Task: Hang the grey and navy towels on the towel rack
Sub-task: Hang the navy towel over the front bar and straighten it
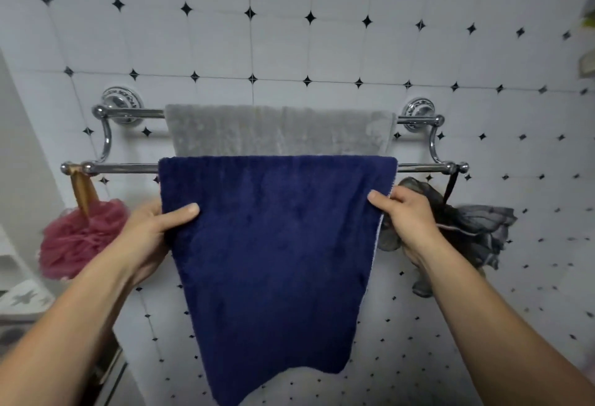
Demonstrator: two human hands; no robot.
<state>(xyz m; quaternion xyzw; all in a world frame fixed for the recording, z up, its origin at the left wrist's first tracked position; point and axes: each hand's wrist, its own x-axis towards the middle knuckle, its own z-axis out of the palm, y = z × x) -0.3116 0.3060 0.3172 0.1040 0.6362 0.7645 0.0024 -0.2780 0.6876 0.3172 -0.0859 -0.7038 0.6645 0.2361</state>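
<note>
A chrome two-bar towel rack [125, 168] is fixed to the tiled wall. The grey towel [280, 130] hangs over its upper, rear bar. Over the lower, front bar hangs the navy towel [273, 261], reaching far down. My left hand [151, 232] pinches the navy towel's left edge, thumb on the front. My right hand [405, 219] pinches its right edge the same way. Both hands sit a little below the front bar.
A pink bath pouf [80, 238] hangs by a tan ribbon from the rack's left end. A dark grey pouf [476, 232] hangs from the right end, behind my right hand. White wall tiles [322, 45] with black diamonds surround the rack. A patterned object [22, 299] sits low left.
</note>
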